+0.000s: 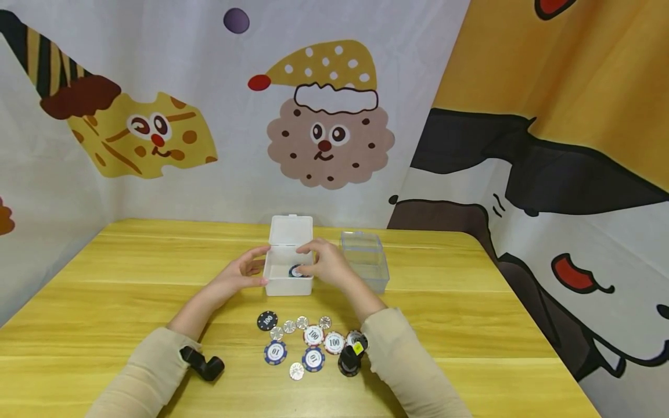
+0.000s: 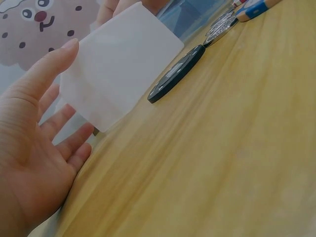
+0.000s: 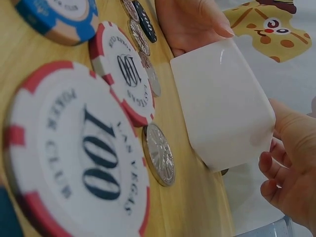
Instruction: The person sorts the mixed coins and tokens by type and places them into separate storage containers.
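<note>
A white lidded box (image 1: 288, 287) stands on the table with its lid raised at the back. My left hand (image 1: 241, 273) is at its left side, the thumb (image 2: 66, 54) near the rim and the other fingers loosely extended along the wall. My right hand (image 1: 329, 264) reaches over the right rim, index finger and thumb apart inside the box. A dark blue and white poker chip (image 1: 294, 270) lies inside by that thumb, which partly covers it. In the right wrist view, the right hand's other fingers (image 3: 266, 165) bend beside the outer wall.
In front lie a black chip (image 1: 267, 320), blue chips (image 1: 275, 352), red-and-white chips (image 1: 334, 342) and several silver coins (image 1: 296, 371). A clear plastic box (image 1: 373, 273) stands right of the white one. Behind the wooden table (image 1: 157, 249) hangs a printed cloth (image 1: 235, 191).
</note>
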Action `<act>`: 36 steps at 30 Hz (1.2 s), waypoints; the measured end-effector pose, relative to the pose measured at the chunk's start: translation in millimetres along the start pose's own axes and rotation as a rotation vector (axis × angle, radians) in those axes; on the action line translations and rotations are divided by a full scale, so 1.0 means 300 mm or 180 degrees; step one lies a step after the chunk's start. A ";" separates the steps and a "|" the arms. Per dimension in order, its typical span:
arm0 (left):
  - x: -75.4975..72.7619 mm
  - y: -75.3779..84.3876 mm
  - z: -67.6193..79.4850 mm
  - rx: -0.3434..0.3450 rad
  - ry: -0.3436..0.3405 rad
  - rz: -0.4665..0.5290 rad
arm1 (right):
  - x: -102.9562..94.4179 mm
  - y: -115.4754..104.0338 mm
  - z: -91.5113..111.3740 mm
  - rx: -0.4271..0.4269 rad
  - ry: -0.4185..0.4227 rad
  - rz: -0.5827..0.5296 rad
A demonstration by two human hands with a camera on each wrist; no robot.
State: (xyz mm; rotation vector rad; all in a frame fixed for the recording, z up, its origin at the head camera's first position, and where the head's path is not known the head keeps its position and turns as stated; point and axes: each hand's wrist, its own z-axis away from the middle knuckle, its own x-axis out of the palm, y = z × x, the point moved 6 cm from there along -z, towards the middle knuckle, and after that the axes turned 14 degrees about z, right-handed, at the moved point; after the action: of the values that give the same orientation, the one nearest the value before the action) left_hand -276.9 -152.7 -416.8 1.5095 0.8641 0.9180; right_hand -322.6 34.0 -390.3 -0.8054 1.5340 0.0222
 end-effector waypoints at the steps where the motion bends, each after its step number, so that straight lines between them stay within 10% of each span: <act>1: 0.000 0.000 0.000 0.0002 -0.0003 -0.0003 | 0.000 -0.001 0.001 -0.0003 -0.0002 -0.0017; 36: -0.049 -0.071 -0.028 0.0050 0.0041 -0.0006 | -0.078 -0.031 0.279 -0.0680 -0.0092 -0.0550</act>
State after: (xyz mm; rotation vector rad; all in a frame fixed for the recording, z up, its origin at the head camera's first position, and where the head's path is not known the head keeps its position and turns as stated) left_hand -291.7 -159.9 -438.7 1.5174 0.8836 0.9225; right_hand -247.5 77.4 -378.9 -1.1008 1.4458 0.0711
